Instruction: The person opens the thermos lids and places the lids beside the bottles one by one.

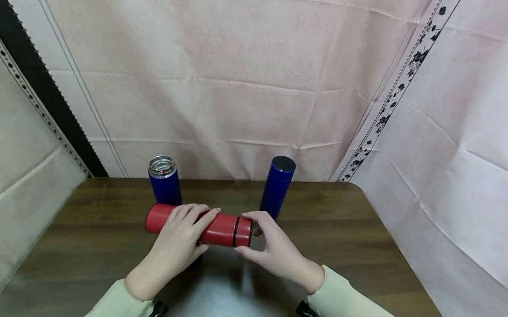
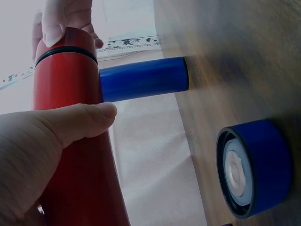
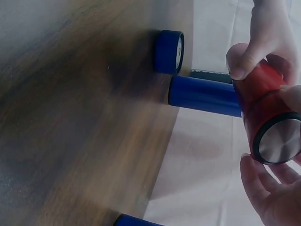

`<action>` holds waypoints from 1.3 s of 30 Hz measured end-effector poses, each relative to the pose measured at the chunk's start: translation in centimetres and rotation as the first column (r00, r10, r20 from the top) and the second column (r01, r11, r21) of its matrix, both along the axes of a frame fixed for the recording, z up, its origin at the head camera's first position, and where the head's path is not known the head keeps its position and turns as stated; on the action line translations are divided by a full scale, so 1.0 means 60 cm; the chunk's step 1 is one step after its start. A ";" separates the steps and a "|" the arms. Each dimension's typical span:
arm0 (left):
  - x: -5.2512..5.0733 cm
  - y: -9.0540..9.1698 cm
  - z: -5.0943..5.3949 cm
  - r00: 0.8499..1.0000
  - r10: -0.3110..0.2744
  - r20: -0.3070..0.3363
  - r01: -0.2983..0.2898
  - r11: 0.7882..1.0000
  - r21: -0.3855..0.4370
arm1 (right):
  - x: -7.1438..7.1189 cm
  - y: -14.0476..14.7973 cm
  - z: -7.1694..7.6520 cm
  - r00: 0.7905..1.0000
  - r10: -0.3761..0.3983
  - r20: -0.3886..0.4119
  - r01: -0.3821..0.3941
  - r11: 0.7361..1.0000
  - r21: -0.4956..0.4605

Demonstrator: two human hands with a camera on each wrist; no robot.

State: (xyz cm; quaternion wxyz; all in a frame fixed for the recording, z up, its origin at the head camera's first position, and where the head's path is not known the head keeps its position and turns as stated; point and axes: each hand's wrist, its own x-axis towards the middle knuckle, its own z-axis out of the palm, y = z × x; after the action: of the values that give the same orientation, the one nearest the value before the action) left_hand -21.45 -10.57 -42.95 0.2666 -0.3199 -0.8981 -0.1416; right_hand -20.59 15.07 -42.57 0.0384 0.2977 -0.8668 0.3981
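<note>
A red thermos bottle (image 1: 223, 229) is held nearly level above the table, its cap end to the right. My left hand (image 1: 179, 240) grips its body from above, the thumb (image 2: 89, 120) lying along the near side. At the cap, marked off by a black ring, my right hand (image 1: 278, 251) pinches the red cap (image 1: 243, 232) between thumb and fingers. The cap's shiny, black-rimmed end faces the right wrist view. Beneath the left hand, a blue lid (image 2: 268, 167) sits on the table, mostly hidden in the head view.
An uncapped blue thermos (image 1: 166, 187) with a steel mouth stands behind the red bottle on the left. Farther right stands another blue thermos (image 1: 278, 188) with its cap on. The wooden table (image 1: 345, 234) is bordered by pale hanging cloth (image 1: 243, 84) at the back and sides.
</note>
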 end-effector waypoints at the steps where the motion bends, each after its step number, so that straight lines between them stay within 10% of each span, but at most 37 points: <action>1: -0.001 0.001 0.000 1.000 -0.002 -0.001 0.002 1.000 0.003 | 0.000 0.000 0.000 1.000 0.000 0.001 0.000 1.000 -0.001; 11: 0.000 0.007 -0.001 1.000 -0.018 -0.018 0.018 1.000 0.017 | -0.001 0.008 0.004 0.949 -0.026 0.314 0.068 0.990 -0.123; 18: 0.000 0.008 -0.003 1.000 -0.015 -0.014 0.015 1.000 0.008 | 0.000 0.009 -0.002 0.957 -0.018 0.289 0.052 0.993 -0.110; 27: 0.000 0.008 -0.003 1.000 -0.009 -0.006 0.009 1.000 0.008 | 0.005 0.006 -0.002 0.999 -0.017 0.031 0.017 1.000 -0.006; 39: 0.004 0.010 0.003 1.000 -0.021 -0.018 0.021 1.000 0.016 | 0.003 0.011 -0.001 0.954 -0.031 0.300 0.059 0.995 -0.085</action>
State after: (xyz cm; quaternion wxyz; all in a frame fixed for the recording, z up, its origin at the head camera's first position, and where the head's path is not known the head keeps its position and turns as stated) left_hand -21.22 -9.95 -42.78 0.2755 -0.3285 -0.8911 -0.1488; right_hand -20.40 15.75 -42.64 -0.0698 0.2125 -0.8498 0.4772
